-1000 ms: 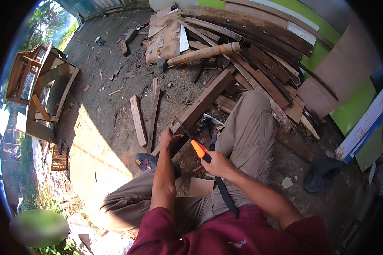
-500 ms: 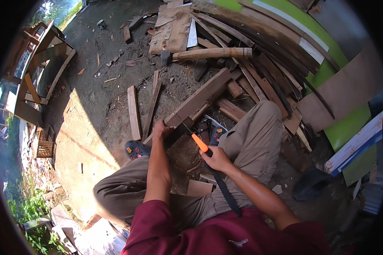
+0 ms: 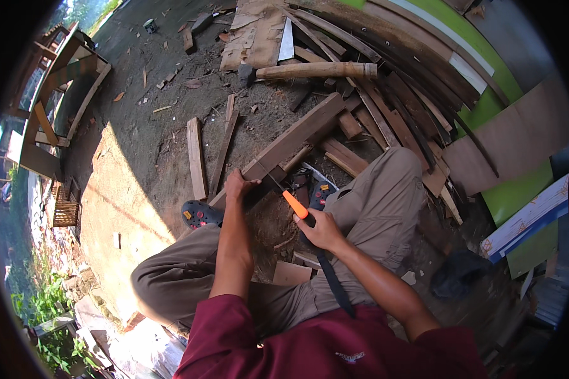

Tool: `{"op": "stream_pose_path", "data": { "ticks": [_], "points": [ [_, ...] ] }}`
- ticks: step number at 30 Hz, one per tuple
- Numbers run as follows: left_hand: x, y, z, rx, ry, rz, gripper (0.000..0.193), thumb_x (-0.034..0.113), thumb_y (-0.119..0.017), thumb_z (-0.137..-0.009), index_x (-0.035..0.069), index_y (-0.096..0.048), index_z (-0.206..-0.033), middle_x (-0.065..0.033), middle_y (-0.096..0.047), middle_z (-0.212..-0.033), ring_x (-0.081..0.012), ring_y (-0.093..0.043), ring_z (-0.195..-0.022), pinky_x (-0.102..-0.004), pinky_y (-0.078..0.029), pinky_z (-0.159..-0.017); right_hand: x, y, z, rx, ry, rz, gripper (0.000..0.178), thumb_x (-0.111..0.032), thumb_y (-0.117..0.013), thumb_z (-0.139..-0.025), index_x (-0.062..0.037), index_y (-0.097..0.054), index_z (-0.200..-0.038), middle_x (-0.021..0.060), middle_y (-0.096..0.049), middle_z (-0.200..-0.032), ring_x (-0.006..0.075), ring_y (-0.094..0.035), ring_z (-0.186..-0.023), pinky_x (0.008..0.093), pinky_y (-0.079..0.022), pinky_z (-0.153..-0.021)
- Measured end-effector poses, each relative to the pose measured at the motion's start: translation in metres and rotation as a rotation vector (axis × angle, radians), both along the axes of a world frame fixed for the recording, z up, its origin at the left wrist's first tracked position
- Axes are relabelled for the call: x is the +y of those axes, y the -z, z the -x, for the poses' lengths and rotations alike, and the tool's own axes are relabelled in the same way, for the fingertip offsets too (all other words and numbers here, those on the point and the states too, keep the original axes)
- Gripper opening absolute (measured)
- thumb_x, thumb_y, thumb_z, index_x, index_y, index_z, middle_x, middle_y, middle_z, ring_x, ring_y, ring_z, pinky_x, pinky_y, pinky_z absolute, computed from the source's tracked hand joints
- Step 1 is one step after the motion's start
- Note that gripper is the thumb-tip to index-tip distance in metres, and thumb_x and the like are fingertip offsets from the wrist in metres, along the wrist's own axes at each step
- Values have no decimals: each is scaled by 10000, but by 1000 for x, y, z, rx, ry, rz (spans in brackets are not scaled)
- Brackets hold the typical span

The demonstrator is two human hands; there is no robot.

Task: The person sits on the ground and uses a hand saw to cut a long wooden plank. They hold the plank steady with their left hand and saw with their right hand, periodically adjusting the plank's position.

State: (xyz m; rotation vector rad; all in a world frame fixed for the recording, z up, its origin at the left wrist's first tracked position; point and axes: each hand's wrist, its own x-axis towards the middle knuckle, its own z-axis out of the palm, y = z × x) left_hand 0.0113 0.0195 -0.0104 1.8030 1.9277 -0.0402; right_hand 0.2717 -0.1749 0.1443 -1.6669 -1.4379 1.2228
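Observation:
A long brown wooden beam (image 3: 300, 134) lies slantwise in front of me, its far end toward the scrap pile. My left hand (image 3: 238, 186) grips the near part of the beam, with the thumb pointing along its side toward the blade. Closed around the black grip of an orange and black handsaw (image 3: 295, 205) is my right hand (image 3: 320, 228). The saw's thin blade shows nearly edge-on and crosses the beam just beyond my left hand; how deep it sits is hidden. A dark strap (image 3: 336, 284) hangs below my right hand over my lap.
Scrap boards and strips (image 3: 417, 107) are heaped at the far right, against green panels (image 3: 518, 183). A round pole (image 3: 316, 70) lies beyond the beam. Two loose strips (image 3: 196, 158) rest left of it. A wooden frame (image 3: 50, 107) stands at far left. My shoes flank the beam.
The whole view has shifted slightly, with the scene a little higher in the picture. Both hands keep their holds, and the saw stays at the same place on the beam.

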Motion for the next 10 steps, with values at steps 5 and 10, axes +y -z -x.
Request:
{"op": "stream_pose_path", "data": {
  "ticks": [5, 10],
  "points": [
    [1, 1, -3, 26, 41, 0, 823, 625, -849, -681, 8, -611, -1171, -226, -657, -1248, -381, -622, -1195, -511, -494, -981, -33, -99, -14, 92, 143, -242, 245, -189, -726, -922, 16, -632, -827, 205, -566, -622, 328, -638, -546, 386, -449, -531],
    [1, -8, 3, 80, 69, 49, 836, 645, -836, -688, 17, -604, -1189, -215, -655, -1255, -388, -614, -1205, -548, -474, -999, -63, -162, -68, 144, 296, -313, 174, -158, -706, -954, 13, -690, -984, 121, -700, -733, 184, -733, -689, 319, -563, -611]
  ]
}}
